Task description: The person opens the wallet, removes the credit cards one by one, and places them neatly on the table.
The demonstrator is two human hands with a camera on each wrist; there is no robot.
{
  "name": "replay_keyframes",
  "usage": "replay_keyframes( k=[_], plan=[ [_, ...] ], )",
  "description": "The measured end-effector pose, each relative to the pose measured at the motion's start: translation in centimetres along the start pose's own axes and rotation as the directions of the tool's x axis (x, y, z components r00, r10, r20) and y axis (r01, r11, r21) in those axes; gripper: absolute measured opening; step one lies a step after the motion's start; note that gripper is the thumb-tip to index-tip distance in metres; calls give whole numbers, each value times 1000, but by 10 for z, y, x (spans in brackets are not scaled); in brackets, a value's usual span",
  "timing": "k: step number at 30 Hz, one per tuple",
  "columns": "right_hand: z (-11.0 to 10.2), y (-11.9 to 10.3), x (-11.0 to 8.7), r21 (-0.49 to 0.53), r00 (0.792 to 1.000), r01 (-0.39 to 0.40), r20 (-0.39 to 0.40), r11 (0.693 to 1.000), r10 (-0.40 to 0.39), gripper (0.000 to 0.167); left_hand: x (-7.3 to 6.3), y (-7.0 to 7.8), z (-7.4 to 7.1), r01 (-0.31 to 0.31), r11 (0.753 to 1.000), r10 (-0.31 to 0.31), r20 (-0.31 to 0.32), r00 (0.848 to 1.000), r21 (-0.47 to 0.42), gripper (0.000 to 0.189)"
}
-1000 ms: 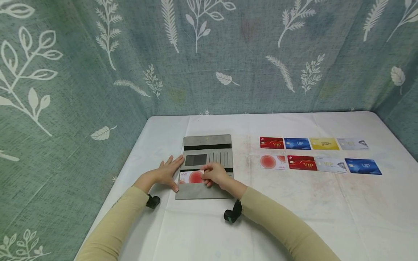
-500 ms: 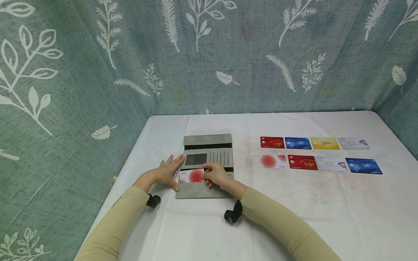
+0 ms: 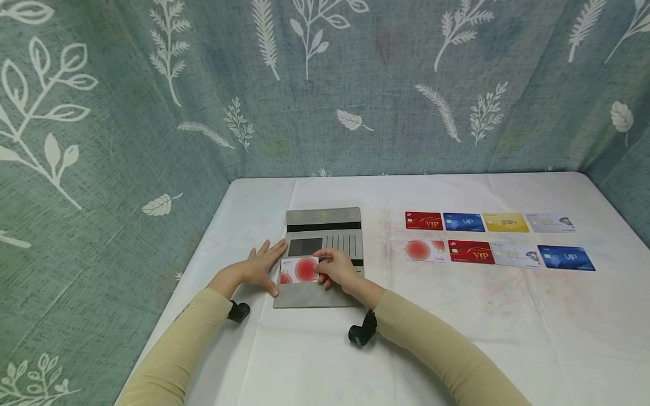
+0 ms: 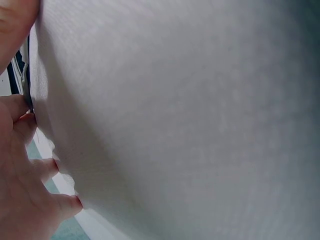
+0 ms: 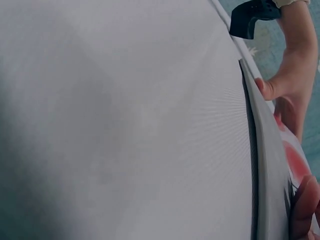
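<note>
A white card with red circles [image 3: 299,270] lies over the lower left of an open grey card holder [image 3: 325,296]. My right hand [image 3: 336,268] pinches the card's right end between thumb and fingers. My left hand [image 3: 259,268] is spread flat, its fingertips and thumb resting at the holder's left edge. The holder has black bands, a dark window [image 3: 305,247] and a row of slits. In the right wrist view, the holder's edge [image 5: 260,150] and part of the red-circled card [image 5: 296,160] show. The left wrist view mostly holds white cloth, with my left hand [image 4: 25,185] at its edge.
Two rows of cards lie right of the holder, among them a red VIP card [image 3: 424,221], a blue card [image 3: 463,222], a yellow card [image 3: 505,223] and another red-circled card [image 3: 425,251]. A patterned curtain [image 3: 325,90] hangs behind the white table [image 3: 457,349].
The pinched card has slid a little away from me, and more of its face shows above the holder's lower section. My right fingers moved with it; the left hand kept its place.
</note>
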State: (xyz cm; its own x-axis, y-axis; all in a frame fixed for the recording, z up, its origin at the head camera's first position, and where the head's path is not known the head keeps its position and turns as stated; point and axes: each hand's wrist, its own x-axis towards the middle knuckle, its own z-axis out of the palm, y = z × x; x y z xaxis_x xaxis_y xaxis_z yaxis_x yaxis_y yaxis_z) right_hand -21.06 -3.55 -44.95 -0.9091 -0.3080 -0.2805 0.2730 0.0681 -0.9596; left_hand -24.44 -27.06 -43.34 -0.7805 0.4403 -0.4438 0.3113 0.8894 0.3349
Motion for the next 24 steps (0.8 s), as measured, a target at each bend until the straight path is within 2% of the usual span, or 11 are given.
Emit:
replay_keyframes(
  k=[8,17,24],
  plan=[
    [-3,2,-1,-80,997,37,72,996,-31,42,0,0,-1,-10,1000,10,3,1000,4,128],
    [-8,2,-4,-3,1000,-3,4,1000,3,46,0,-1,-1,-18,1000,18,10,1000,21,127],
    [-27,-1,-11,30,999,-34,13,999,34,47,-1,0,-1,-13,1000,13,2,1000,12,127]
  ],
)
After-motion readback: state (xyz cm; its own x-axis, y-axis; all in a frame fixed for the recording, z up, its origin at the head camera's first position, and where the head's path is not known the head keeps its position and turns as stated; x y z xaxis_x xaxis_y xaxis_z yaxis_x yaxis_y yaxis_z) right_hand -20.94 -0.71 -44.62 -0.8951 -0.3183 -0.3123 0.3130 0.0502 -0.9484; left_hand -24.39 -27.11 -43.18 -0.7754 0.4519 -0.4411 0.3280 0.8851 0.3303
